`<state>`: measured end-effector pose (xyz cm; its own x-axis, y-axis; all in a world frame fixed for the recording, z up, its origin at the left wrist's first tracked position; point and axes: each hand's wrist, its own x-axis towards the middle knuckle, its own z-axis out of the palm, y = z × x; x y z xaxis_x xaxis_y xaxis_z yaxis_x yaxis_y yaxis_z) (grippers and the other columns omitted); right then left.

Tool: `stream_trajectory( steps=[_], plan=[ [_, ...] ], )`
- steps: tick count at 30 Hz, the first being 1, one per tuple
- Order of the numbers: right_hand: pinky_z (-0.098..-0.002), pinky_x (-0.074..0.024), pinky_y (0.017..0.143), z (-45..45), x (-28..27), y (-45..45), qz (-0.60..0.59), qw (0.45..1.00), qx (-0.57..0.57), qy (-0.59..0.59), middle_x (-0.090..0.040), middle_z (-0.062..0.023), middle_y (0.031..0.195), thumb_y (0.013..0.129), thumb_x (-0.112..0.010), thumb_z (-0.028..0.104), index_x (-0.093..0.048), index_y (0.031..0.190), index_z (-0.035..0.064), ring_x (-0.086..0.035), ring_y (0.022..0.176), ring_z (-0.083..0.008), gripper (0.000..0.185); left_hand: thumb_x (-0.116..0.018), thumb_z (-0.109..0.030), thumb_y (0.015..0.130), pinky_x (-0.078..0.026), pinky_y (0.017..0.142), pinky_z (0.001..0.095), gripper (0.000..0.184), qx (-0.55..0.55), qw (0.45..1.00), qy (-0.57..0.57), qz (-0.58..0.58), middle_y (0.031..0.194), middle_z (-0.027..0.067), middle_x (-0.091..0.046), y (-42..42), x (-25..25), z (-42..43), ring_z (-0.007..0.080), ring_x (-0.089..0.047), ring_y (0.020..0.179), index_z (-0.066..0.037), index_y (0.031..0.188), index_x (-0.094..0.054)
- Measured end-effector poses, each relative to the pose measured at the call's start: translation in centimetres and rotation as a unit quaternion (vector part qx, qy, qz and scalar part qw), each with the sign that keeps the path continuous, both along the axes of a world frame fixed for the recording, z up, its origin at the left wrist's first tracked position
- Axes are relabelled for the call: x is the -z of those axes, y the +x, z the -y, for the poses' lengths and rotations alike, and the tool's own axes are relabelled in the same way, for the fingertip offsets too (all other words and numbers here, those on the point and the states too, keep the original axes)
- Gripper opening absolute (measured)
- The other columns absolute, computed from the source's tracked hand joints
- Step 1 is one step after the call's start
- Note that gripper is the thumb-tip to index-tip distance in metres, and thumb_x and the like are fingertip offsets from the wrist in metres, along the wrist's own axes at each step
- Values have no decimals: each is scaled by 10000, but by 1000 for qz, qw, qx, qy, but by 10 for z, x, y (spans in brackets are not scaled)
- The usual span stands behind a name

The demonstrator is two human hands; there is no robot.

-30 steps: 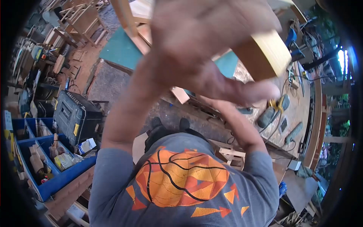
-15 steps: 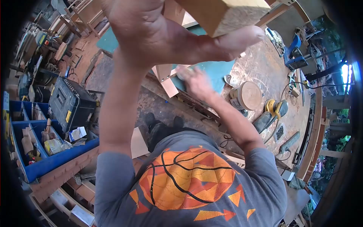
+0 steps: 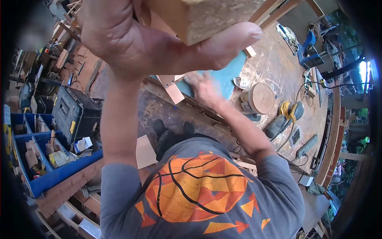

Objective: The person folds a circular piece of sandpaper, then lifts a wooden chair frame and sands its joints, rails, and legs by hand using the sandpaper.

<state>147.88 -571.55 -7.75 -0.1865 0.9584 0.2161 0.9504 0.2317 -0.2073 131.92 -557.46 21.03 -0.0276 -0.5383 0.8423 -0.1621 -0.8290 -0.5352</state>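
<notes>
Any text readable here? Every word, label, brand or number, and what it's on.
None legible.
Tub: print on its side, too small to read.
Small box: markings too small to read.
Shirt: basketball graphic, no words visible.

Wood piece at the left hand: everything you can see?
The wooden piece looks squared and yellowish brown, with a smoother side and a pale, rough end facing the camera. It sits close to the camera, cut off by the picture's top edge, so its full length doesn't show. The left hand is at it, thumb along the end's lower edge; whether the fingers grip it is hidden.
</notes>
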Motion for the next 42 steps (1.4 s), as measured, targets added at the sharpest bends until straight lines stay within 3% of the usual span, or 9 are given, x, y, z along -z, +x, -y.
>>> stream_trajectory(
  steps=[10,15,17,21,24,26,30,33,42],
  plan=[
    [-424,-604,820,-1,2,-16,4,996,82,-21,-508,-61,1577,889,-566,119,-546,1469,85,-657,1020,-347,582,-900,-444,722,-543,790,353,715,-3,999,-37,-11,969,150,-621,-2,6,6,232,-628,906,40,1146,-588],
    [-450,-603,803,-3,-8,5,10,1000,1,-15,-482,-93,1591,908,-550,124,-536,1473,93,-665,993,-350,566,-893,-471,728,-540,808,361,732,30,997,-76,-13,978,155,-620,-5,7,6,236,-624,922,39,1153,-585],
    [-451,-605,810,-4,6,-2,17,999,32,14,-483,-102,1591,915,-549,134,-524,1482,92,-667,1027,-349,568,-885,-495,735,-537,808,372,737,-55,994,-76,-52,987,164,-622,-18,1,12,242,-624,922,36,1151,-588],
    [-437,-601,870,-1,6,-15,27,998,-49,17,-501,-115,1576,913,-558,139,-516,1490,87,-659,1058,-362,580,-878,-520,742,-528,810,381,737,-94,993,44,-47,1004,173,-631,-16,-4,-1,254,-626,939,30,1140,-593],
    [-420,-598,883,-7,-1,7,-11,1000,-2,-12,-493,-72,1588,913,-564,137,-528,1485,96,-657,1056,-359,574,-875,-518,746,-519,821,384,728,-72,992,-102,-25,1012,183,-641,-11,6,19,260,-629,948,29,1135,-594],
    [-413,-598,887,-3,14,-24,37,999,26,7,-501,-17,1585,920,-567,135,-549,1474,125,-656,1040,-359,555,-878,-517,743,-512,838,392,731,-13,996,-85,-12,1028,189,-645,-4,6,8,261,-628,960,30,1135,-591],
    [-432,-597,884,-2,2,9,-13,999,-31,-5,-495,-74,1583,887,-575,103,-553,1462,89,-655,1042,-374,576,-883,-528,738,-504,862,413,750,26,999,-21,-15,1041,193,-647,-5,5,-13,265,-624,978,27,1149,-590],
    [-437,-599,870,1,1,-17,-3,1000,11,-7,-500,-48,1583,904,-564,107,-553,1469,119,-655,1032,-362,565,-880,-545,742,-505,874,424,770,-107,991,-63,-55,1057,200,-645,-16,6,15,272,-624,991,24,1169,-584],
    [-457,-600,846,14,-6,-32,6,999,-31,-26,-478,-54,1600,909,-527,92,-546,1469,107,-654,1023,-357,560,-877,-465,742,-484,860,398,668,21,986,-158,48,980,149,-635,9,16,18,256,-623,924,-5,1146,-609]
  ],
)
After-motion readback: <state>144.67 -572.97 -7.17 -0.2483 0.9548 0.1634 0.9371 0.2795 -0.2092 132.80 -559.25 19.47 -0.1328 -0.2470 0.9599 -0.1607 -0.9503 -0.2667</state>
